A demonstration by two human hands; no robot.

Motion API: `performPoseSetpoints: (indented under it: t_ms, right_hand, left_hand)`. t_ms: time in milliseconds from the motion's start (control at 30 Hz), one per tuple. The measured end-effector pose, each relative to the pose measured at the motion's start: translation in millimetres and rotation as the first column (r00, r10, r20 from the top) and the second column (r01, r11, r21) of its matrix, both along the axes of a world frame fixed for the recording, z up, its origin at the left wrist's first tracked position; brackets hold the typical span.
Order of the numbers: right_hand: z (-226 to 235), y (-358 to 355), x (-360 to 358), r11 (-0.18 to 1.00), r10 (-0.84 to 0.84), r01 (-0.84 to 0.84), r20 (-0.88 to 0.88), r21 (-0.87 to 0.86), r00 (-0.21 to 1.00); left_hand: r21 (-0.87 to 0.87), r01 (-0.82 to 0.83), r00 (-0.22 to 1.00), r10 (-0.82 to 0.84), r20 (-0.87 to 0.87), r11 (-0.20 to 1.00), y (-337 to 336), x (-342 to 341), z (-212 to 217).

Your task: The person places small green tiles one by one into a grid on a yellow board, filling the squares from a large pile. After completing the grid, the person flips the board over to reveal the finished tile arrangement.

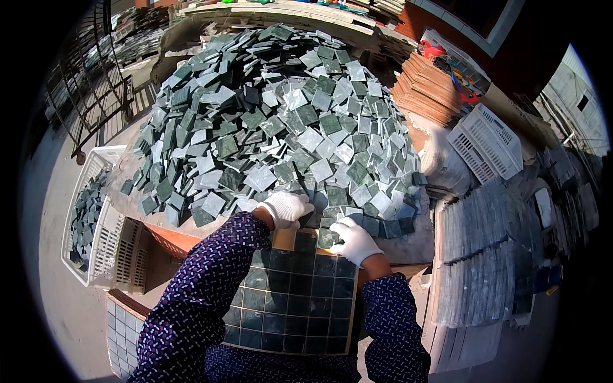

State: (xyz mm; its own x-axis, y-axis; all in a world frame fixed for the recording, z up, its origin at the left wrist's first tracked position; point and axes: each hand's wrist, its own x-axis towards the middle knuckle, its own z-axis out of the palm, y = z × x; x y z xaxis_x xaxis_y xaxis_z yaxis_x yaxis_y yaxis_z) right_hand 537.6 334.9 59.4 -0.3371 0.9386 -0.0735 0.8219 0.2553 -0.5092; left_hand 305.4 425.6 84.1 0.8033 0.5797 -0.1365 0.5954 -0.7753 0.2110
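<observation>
Green stone fills most of the view: a big heap of loose square tiles (281, 121), dark and pale mixed, is piled on a work surface and reaches right down to the person's gloves. Next in size, stacks of finished sheets (485, 255) lie at the right, with a white crate (486, 142) and reddish boards (426, 89) behind them. At the left stands a white basket (86, 185) partly loaded with more green pieces.

Below the heap, on the person's lap side, sits a gridded tray (290, 300). Most of its cells already hold dark green squares in neat rows; only the far row, nearest the heap, shows bare wooden backing near its left corner, so the layout looks nearly complete with a few cells left.

Both hands wear white gloves. The left hand (285, 209) rests at the heap's lower edge, fingers curled together over loose pieces; whether it grips one, I cannot tell. The right hand (355, 241) presses its fingertips onto a single tile (327, 237) at the tray's far edge.
</observation>
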Motion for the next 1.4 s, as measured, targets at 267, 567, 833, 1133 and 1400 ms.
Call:
performPoseSetpoints:
  t_ms: [267, 567, 833, 1133, 1400]
  right_hand:
    - [-13, -27, 3, 0.987, -0.026, 0.03, -0.028, 0.16, 0.999]
    - [-21, -102, 14, 0.923, -0.332, 0.381, -0.375, 0.061, 0.865]
    - [-25, -97, 19, 0.811, -0.409, 0.486, -0.278, 0.325, 0.869]
    - [-49, -92, -11, 0.894, -0.306, 0.214, 0.187, 0.394, 0.934]
    - [-56, -90, -18, 0.924, -0.261, 0.149, 0.294, 0.352, 0.92]
  left_hand:
    - [0.188, -0.209, 0.957, 0.161, 0.242, 0.959, -61, -28, -6]
    - [-0.101, -0.225, 0.879, 0.247, 0.408, 0.969, -78, -43, -49]
    - [0.17, -0.212, 0.901, 0.125, 0.416, 0.962, -104, -27, -37]
    - [0.106, -0.265, 0.937, 0.23, 0.263, 0.958, -142, 21, -63]
    - [0.108, -0.256, 0.94, 0.221, 0.261, 0.961, -148, 17, -67]
